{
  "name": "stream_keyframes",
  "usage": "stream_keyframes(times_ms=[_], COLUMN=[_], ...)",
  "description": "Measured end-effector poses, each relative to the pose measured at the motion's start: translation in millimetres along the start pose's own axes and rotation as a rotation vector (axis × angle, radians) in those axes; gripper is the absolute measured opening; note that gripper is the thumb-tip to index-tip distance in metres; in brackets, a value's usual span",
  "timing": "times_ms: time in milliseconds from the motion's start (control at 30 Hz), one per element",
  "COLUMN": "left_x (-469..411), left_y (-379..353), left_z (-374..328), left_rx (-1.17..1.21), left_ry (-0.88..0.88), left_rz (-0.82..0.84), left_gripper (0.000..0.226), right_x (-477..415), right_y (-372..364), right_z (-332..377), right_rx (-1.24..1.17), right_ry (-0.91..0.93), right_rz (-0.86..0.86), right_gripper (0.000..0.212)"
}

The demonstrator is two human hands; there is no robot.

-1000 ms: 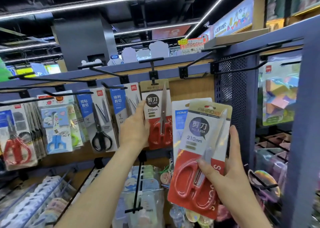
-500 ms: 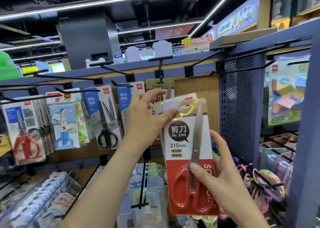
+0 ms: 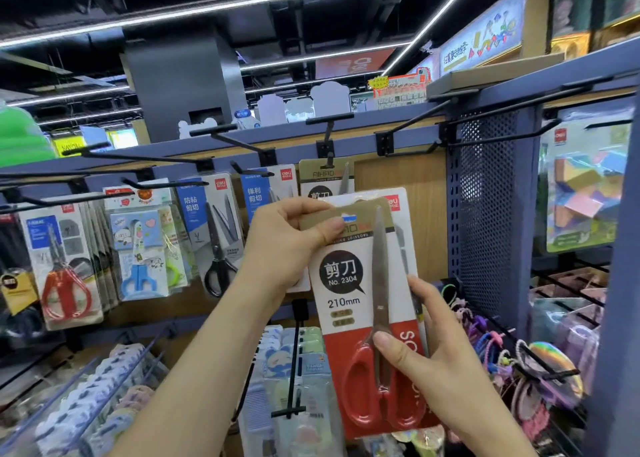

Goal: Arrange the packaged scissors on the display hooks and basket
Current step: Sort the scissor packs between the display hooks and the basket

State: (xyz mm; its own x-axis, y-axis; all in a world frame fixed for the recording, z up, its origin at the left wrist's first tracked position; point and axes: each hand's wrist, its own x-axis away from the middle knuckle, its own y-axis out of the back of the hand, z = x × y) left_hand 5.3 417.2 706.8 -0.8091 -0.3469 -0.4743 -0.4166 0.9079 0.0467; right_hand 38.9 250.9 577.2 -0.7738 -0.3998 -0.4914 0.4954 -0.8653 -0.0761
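Observation:
I hold a carded pack of red-handled scissors (image 3: 349, 283), marked 210mm, upright in front of the display. My left hand (image 3: 287, 245) pinches its top edge beside the hang hole. My right hand (image 3: 440, 356) grips its lower right side, thumb across the red handles. A second, white-backed pack (image 3: 398, 203) sits flat behind it in the same grip. Just above and behind, a matching pack (image 3: 323, 176) hangs on a black hook (image 3: 329, 134).
Several other scissor packs (image 3: 214, 228) hang on hooks to the left. An empty hook (image 3: 412, 124) juts out at upper right beside a perforated blue panel (image 3: 485, 214). Lower hooks (image 3: 294, 352) hold stationery; hair ties (image 3: 491, 345) hang at lower right.
My left hand left the hanging pack and took the top of the held pack. The held packs rose, straightened and came nearer the hook.

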Motion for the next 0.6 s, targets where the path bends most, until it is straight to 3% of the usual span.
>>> stream_keyframes(times_ms=[67,233,367,600], left_x=[5,4,-12,-28], left_y=[-1,-2,0,3], left_z=[-7,-33,-35,-37], left_rx=[0.069,0.03,0.007,0.007], left_ry=[-0.089,-0.336,-0.252,-0.179], left_rz=[-0.024,-0.076,-0.107,-0.017], left_gripper=[0.013,0.014,0.011,0.004], right_x=[-2,-13,-22,-25], right_y=[-3,-13,-19,-24], right_z=[7,24,28,26], right_rx=[-0.032,-0.097,-0.107,-0.146], right_ry=[0.015,0.09,0.098,0.062], right_rz=[0.029,0.026,-0.011,-0.063], right_gripper=[0.034,0.023,0.016,0.014])
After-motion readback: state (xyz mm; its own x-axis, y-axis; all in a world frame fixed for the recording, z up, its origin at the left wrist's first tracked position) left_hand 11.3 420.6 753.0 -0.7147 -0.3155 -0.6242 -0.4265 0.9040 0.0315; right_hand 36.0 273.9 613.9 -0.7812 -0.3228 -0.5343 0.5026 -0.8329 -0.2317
